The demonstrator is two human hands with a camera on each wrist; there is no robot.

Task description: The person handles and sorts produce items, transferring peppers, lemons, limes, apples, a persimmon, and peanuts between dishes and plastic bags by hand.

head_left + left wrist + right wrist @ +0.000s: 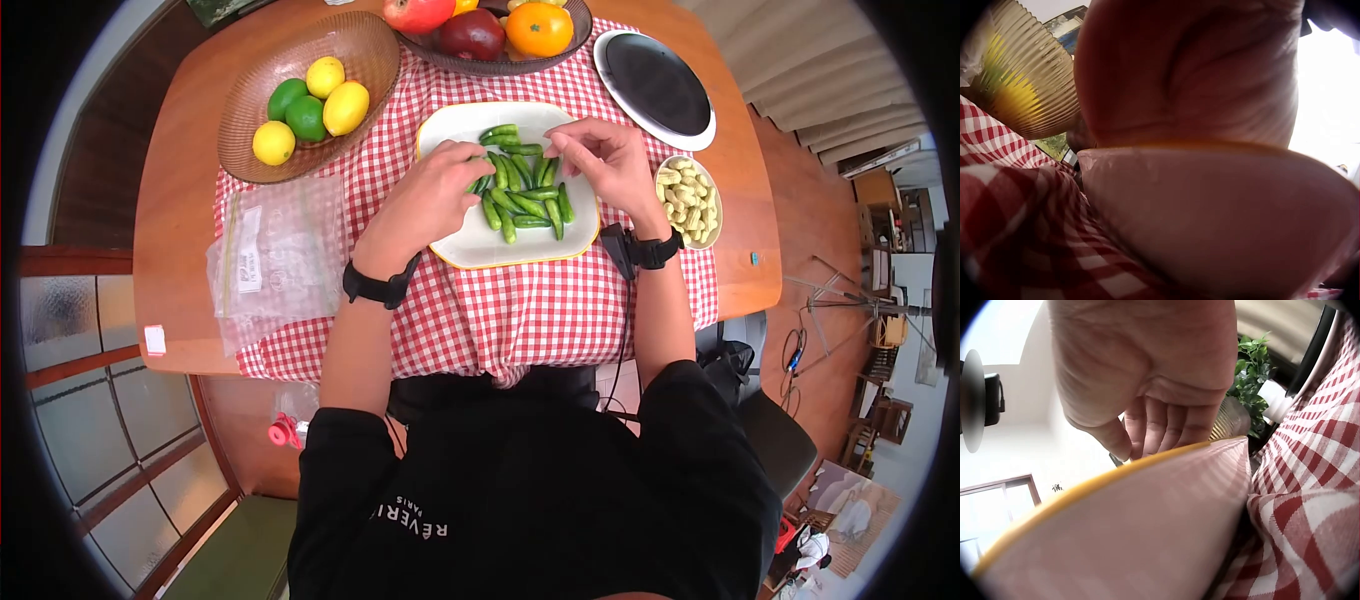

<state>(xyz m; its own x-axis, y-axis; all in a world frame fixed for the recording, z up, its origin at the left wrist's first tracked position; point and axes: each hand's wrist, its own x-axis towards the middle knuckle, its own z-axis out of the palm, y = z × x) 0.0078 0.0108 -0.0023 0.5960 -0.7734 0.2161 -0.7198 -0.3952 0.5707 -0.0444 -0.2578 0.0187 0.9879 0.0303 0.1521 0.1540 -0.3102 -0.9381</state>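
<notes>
Many small cucumbers [535, 205] lie loosely heaped in a white tray [450, 250] with a yellow rim. Over the tray's left side, my left hand [425, 195] has its fingers curled at a small cucumber, whose green shows between fingertips and thumb. My right hand [605, 165] hovers over the right side, thumb and fingers loosely bent close above the cucumbers, with nothing visible between them. In the left wrist view the palm [1191, 75] covers the fingers. The right wrist view shows the bent fingers [1155, 425] behind the tray's rim [1091, 487].
A ribbed bowl [235, 130] holds lemons and limes at the left, above clear zip bags [290, 260]. Another fruit bowl [480, 66] stands at the back. To the right are a black-topped round device [655, 85] and a bowl of peanuts [688, 203]. Checked cloth [480, 320] lies beneath.
</notes>
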